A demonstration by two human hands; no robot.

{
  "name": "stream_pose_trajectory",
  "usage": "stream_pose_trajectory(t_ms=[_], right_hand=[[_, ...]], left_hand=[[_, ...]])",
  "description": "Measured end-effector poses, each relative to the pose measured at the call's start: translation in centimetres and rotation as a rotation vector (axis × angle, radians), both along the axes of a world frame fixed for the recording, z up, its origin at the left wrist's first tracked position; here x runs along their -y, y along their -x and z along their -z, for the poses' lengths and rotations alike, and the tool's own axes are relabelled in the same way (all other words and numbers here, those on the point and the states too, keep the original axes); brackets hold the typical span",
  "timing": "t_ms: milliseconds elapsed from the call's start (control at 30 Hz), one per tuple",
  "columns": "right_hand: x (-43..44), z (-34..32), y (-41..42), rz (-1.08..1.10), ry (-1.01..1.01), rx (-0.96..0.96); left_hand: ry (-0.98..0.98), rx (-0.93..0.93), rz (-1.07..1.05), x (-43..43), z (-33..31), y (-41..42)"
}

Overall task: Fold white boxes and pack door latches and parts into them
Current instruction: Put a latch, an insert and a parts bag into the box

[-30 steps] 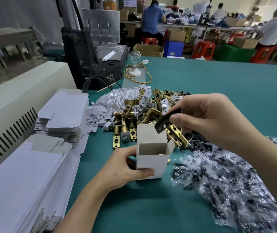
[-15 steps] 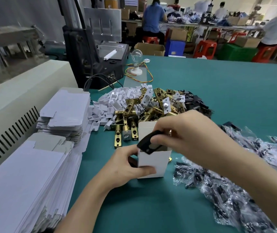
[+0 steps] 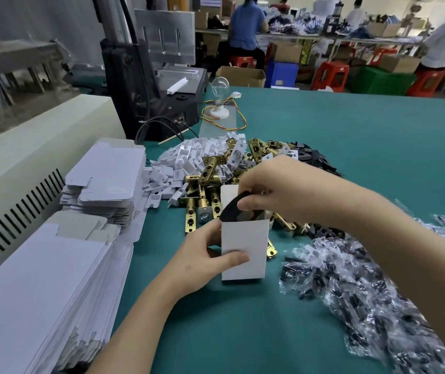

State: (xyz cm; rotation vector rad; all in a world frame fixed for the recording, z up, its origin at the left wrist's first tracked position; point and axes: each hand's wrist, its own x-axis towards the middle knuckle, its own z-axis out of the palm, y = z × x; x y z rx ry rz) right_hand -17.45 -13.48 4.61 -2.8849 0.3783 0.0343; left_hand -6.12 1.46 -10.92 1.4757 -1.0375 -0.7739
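A small white box (image 3: 244,247) stands upright on the green table, its top open. My left hand (image 3: 202,261) grips its left side, thumb across the front. My right hand (image 3: 272,195) hovers over the opening and pinches a black flat part (image 3: 230,210) that sits partly inside the box mouth. Behind the box lies a pile of brass door latches (image 3: 210,174) mixed with white plastic pieces (image 3: 189,155) and black plates (image 3: 307,155).
Stacks of flat unfolded white boxes (image 3: 102,182) lie at the left, with a larger stack (image 3: 35,290) nearer me. Clear bags of black screws (image 3: 356,290) spread at the right. A beige machine (image 3: 27,147), a black press and a bulb (image 3: 218,103) stand behind.
My right hand carried the black part from above the latch pile down and left to the box opening. My left hand kept holding the box.
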Motion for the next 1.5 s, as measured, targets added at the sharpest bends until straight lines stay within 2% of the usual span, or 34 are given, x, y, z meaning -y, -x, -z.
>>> stream_pose_trajectory(t_ms=[200, 300, 467, 800, 900, 1000, 1067, 1100, 1167, 1267, 1333, 1500], right_hand=[[0.9, -1.3, -1.3, -0.063, 0.101, -0.085], [0.6, -0.5, -1.5, -0.085, 0.040, -0.163], [0.1, 0.5, -1.9, -0.142, -0.096, -0.157], [-0.4, 0.9, -2.4, -0.120, -0.065, -0.333], [-0.6, 0.1, -1.2, -0.090, -0.131, -0.169], [0.4, -0.7, 0.9, -0.015, -0.227, 0.208], [2.1, -0.8, 2.4, 0.107, -0.167, 0.390], [3.1, -0.6, 2.9, 0.168, -0.102, 0.414], [4.7, 0.1, 3.9, 0.241, 0.031, 0.296], [4.7, 2.2, 4.5, 0.167, 0.084, -0.108], [3.8, 4.2, 4.6, 0.103, 0.111, -0.293], [2.6, 7.6, 4.4, 0.151, 0.382, -0.454]], left_hand=[[0.005, 0.020, 0.014, 0.0, -0.2, -0.1], [0.001, 0.023, 0.014, 0.1, -0.1, -0.1], [-0.015, 0.038, 0.022, 0.1, 0.1, -0.2], [-0.019, 0.046, 0.031, 0.2, 0.2, -0.4], [-0.013, 0.041, 0.035, 0.1, 0.3, -0.4], [-0.012, 0.052, 0.042, 0.0, 0.4, -0.5], [-0.017, 0.066, 0.047, 0.0, 0.5, -0.6], [-0.017, 0.073, 0.048, 0.0, 0.6, -0.7], [-0.014, 0.080, 0.049, 0.1, 0.6, -0.8], [-0.011, 0.073, 0.058, 0.1, 0.7, -0.8], [-0.011, 0.070, 0.063, 0.1, 0.7, -0.8], [0.003, 0.046, 0.080, -0.1, 0.7, -0.7]])
